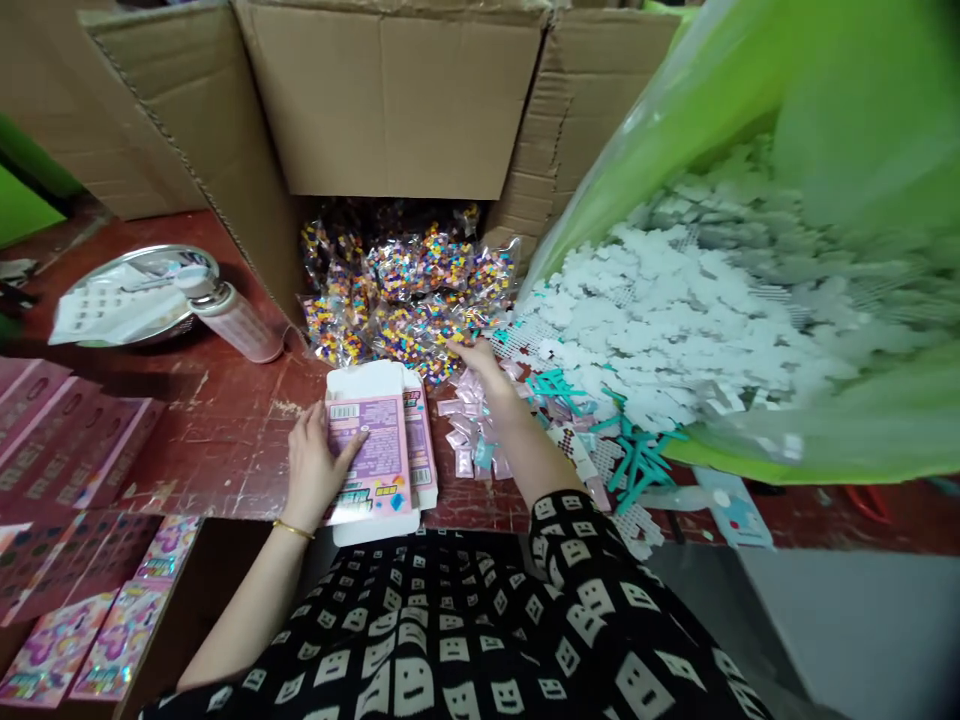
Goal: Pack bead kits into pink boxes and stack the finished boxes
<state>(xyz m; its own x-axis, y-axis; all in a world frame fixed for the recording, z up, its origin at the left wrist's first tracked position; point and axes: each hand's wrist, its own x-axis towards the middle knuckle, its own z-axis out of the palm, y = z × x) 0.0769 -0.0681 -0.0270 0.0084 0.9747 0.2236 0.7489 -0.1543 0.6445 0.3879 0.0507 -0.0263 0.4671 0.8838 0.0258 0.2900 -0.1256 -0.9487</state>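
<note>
On the near side of the table, my left hand [319, 455] grips a flat pink-and-purple printed box [379, 450], thumb across its face and fingers along its left edge. The box's white end flaps stand open. Partly under it, on the right, lies a second similar box [424, 460]. My right hand [480, 358] is stretched forward to a clear bag of small multicoloured beads [424, 335], its fingers closed at the bag's near right edge; the fingertips are partly hidden. Small pink sachets [469, 430] lie beneath my right forearm.
A cardboard carton [397, 110] holds many bead bags. On the right, a green bag [817, 455] spills white plastic pieces [645, 310]; teal sticks [641, 465] lie before it. At left are a spray bottle [236, 320], a metal tray [161, 330] and stacked pink boxes [67, 430].
</note>
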